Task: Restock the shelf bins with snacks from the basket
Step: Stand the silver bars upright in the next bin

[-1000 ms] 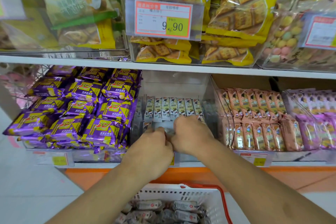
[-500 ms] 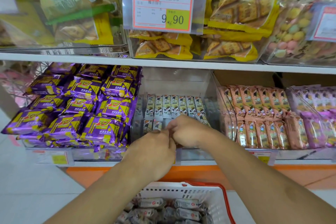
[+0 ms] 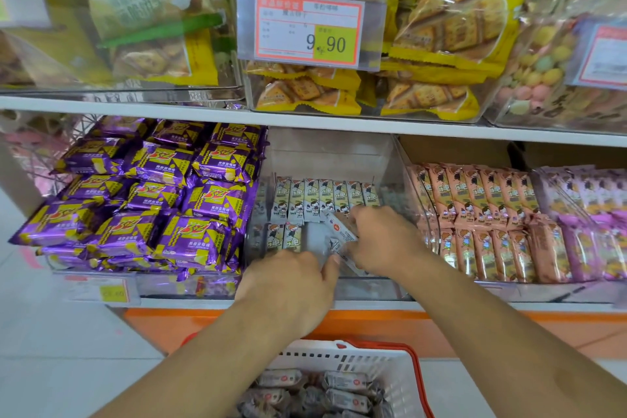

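clear bin (image 3: 400,173): right hand (image 3: 381,241) grips snack pack (image 3: 341,236), left hand (image 3: 291,285) touching.

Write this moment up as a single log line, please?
step: filling clear bin | right hand: grips white snack packet | left hand: touches packet's lower end | basket: holds more packets

both hands (image 3: 288,285) (image 3: 383,241) reach forward close together, fingers curled.

You can read "9.90" on the price tag (image 3: 310,27); below it, the purple packets (image 3: 217,197) show "3+2".
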`<action>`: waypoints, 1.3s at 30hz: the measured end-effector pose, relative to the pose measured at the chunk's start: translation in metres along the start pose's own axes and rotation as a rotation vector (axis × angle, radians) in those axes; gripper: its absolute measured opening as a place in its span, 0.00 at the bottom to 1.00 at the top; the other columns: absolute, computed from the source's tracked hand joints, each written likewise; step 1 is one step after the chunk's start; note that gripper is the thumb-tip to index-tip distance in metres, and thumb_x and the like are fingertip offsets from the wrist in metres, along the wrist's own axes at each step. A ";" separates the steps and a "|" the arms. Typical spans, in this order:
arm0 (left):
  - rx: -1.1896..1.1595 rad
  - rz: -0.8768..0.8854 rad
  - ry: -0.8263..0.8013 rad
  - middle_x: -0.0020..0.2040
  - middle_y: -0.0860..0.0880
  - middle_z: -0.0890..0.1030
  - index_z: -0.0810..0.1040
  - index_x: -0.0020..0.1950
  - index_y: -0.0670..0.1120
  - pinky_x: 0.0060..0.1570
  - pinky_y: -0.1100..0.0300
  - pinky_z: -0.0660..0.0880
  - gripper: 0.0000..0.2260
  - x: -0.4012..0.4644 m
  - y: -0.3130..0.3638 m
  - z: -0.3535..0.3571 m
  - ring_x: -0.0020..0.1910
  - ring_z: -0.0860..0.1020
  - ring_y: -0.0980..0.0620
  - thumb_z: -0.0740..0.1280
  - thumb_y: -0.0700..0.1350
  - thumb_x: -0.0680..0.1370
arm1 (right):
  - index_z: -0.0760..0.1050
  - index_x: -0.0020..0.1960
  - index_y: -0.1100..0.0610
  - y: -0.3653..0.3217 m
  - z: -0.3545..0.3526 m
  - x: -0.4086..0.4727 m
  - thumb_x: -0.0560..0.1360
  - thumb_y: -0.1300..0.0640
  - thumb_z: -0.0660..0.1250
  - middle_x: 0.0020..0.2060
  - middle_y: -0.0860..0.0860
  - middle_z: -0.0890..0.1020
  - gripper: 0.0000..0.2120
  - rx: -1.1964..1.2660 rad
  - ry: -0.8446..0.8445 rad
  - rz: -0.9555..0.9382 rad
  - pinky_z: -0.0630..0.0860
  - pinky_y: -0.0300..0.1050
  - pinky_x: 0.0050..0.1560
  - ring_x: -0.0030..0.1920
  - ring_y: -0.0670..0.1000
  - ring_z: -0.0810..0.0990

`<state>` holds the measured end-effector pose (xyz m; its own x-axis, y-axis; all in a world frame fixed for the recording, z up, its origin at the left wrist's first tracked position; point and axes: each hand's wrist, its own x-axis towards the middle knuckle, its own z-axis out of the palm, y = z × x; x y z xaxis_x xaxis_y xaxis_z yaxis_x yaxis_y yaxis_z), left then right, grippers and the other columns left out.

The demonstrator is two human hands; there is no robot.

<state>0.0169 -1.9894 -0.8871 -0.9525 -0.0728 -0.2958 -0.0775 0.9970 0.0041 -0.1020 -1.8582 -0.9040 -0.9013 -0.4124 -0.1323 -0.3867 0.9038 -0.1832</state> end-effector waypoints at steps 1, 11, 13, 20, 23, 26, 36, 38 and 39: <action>-0.052 -0.023 0.003 0.57 0.41 0.76 0.72 0.70 0.50 0.53 0.46 0.79 0.23 0.002 -0.001 0.001 0.56 0.78 0.39 0.45 0.59 0.87 | 0.75 0.55 0.53 0.000 -0.001 -0.001 0.74 0.51 0.75 0.44 0.51 0.81 0.14 0.004 0.018 0.009 0.84 0.54 0.46 0.44 0.56 0.82; -0.479 -0.094 0.440 0.69 0.46 0.66 0.59 0.75 0.48 0.51 0.49 0.79 0.24 0.006 -0.006 0.000 0.60 0.78 0.43 0.64 0.49 0.81 | 0.82 0.48 0.66 -0.005 -0.032 -0.004 0.78 0.56 0.68 0.31 0.62 0.80 0.12 0.965 -0.062 0.215 0.69 0.43 0.26 0.23 0.52 0.76; -0.491 -0.086 0.446 0.67 0.48 0.69 0.63 0.73 0.50 0.50 0.50 0.78 0.20 0.007 -0.007 -0.002 0.58 0.79 0.45 0.63 0.50 0.83 | 0.82 0.46 0.66 -0.006 -0.033 -0.006 0.79 0.53 0.68 0.28 0.59 0.79 0.15 0.994 -0.148 0.219 0.65 0.40 0.25 0.23 0.52 0.73; -0.693 -0.115 0.436 0.61 0.49 0.76 0.73 0.63 0.49 0.52 0.52 0.76 0.09 0.009 -0.011 -0.002 0.54 0.79 0.46 0.64 0.47 0.84 | 0.78 0.47 0.60 -0.004 -0.036 -0.006 0.79 0.38 0.65 0.33 0.60 0.81 0.23 1.296 -0.199 0.305 0.66 0.41 0.29 0.27 0.54 0.75; -0.788 -0.138 0.473 0.60 0.48 0.75 0.74 0.63 0.49 0.53 0.55 0.73 0.08 0.011 -0.011 -0.002 0.52 0.78 0.47 0.64 0.45 0.84 | 0.79 0.51 0.59 -0.004 -0.036 -0.008 0.80 0.40 0.66 0.36 0.59 0.84 0.21 1.244 -0.168 0.283 0.69 0.43 0.32 0.32 0.56 0.79; -0.851 -0.176 0.515 0.60 0.47 0.71 0.73 0.65 0.49 0.47 0.60 0.66 0.09 0.013 -0.010 -0.004 0.45 0.74 0.50 0.62 0.43 0.84 | 0.84 0.53 0.54 -0.002 -0.039 -0.011 0.74 0.38 0.74 0.44 0.52 0.87 0.20 1.041 -0.144 0.172 0.75 0.45 0.37 0.41 0.53 0.84; -0.981 -0.164 0.587 0.69 0.45 0.68 0.68 0.74 0.45 0.52 0.71 0.61 0.19 0.014 -0.010 -0.005 0.59 0.74 0.48 0.63 0.39 0.83 | 0.81 0.54 0.48 -0.013 -0.033 -0.011 0.77 0.48 0.75 0.43 0.54 0.87 0.07 0.737 -0.173 -0.037 0.82 0.51 0.44 0.33 0.53 0.83; -0.894 -0.132 0.551 0.67 0.45 0.70 0.68 0.73 0.44 0.53 0.67 0.64 0.18 0.013 -0.009 -0.003 0.62 0.74 0.46 0.63 0.40 0.82 | 0.80 0.53 0.51 -0.015 -0.022 -0.006 0.79 0.48 0.73 0.40 0.56 0.87 0.07 0.705 -0.092 0.047 0.84 0.53 0.46 0.34 0.55 0.86; -0.828 -0.110 0.508 0.65 0.45 0.72 0.70 0.70 0.45 0.54 0.63 0.67 0.16 0.012 -0.008 -0.001 0.62 0.75 0.46 0.63 0.41 0.83 | 0.80 0.52 0.54 -0.017 -0.016 -0.004 0.79 0.50 0.72 0.39 0.58 0.87 0.07 0.673 -0.066 0.069 0.84 0.54 0.45 0.34 0.56 0.86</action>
<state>0.0056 -1.9987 -0.8896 -0.9260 -0.3607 0.1117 -0.1708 0.6639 0.7281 -0.0949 -1.8700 -0.8848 -0.8974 -0.3818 -0.2210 -0.1038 0.6696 -0.7355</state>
